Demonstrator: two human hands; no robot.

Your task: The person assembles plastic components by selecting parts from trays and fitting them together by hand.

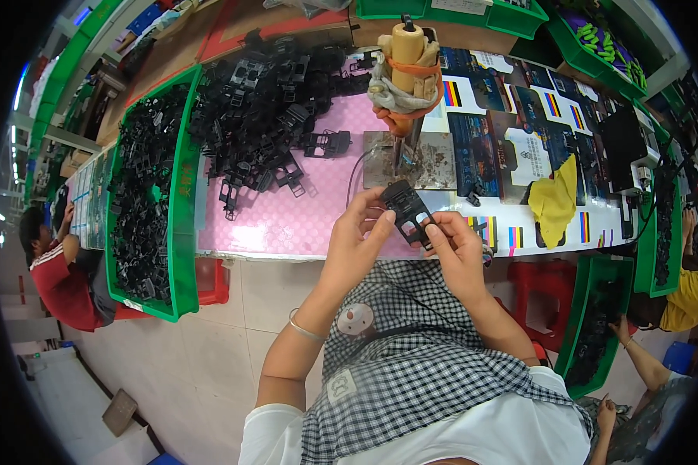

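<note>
Between my two hands, just above the table's front edge, is a black plastic part shaped like a small toy vehicle body [406, 211], with window-like openings. My left hand [360, 232] pinches its upper left side between thumb and fingers. At its lower right end, the thumb and fingers of my right hand [455, 248] grip it too. Right behind the part stands an upright metal tool [399, 151] on a worn metal plate [434, 159]; its upper end is wrapped in cloth and orange bands around a tan cylinder [408, 58].
A heap of similar black parts [248, 101] covers the table's left back. Green bins of black parts stand at the left [180, 256] and lower right [578, 341]. A yellow cloth [557, 205] lies on the printed sheets. Red stools [541, 298] are below; other people sit at both sides.
</note>
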